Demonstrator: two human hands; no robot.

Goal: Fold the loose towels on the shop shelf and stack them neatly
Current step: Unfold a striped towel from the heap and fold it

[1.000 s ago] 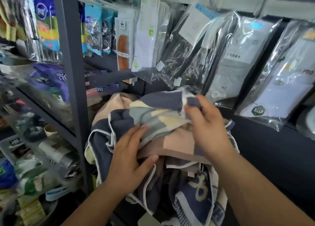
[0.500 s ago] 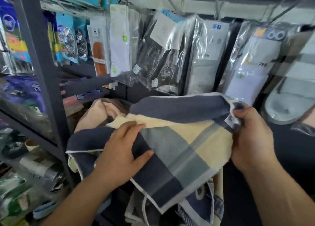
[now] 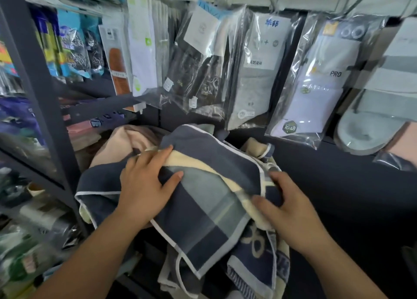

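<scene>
At the far left a dark grey metal shelf post (image 3: 45, 100) stands in front of blurred packets whose contents cannot be made out. Right of it, the left hand (image 3: 144, 186) lies flat on a checked towel (image 3: 209, 213) of navy, grey and cream terry with a white hem. Its fingers (image 3: 161, 154) are straight and spread, pressing the cloth down and gripping nothing. The checked towel sits on top of a loose heap of towels on the shelf, folded over on itself, with one corner hanging down toward the camera. Behind its left side a crumpled peach towel (image 3: 117, 145) shows, mostly covered. Below its right side hangs a navy towel with cream loops (image 3: 250, 251), its lower part cut off by the frame edge. The right hand (image 3: 291, 210) holds the checked towel's right edge, thumb and curled fingers pinching a fold of cloth, the fingertips partly buried in it. The shelf board under the heap is hidden. Above, clear plastic sock packs (image 3: 255, 73) hang from hooks. At the far right a pale grey slipper (image 3: 365, 131) shows, partly covered by a pack.
</scene>
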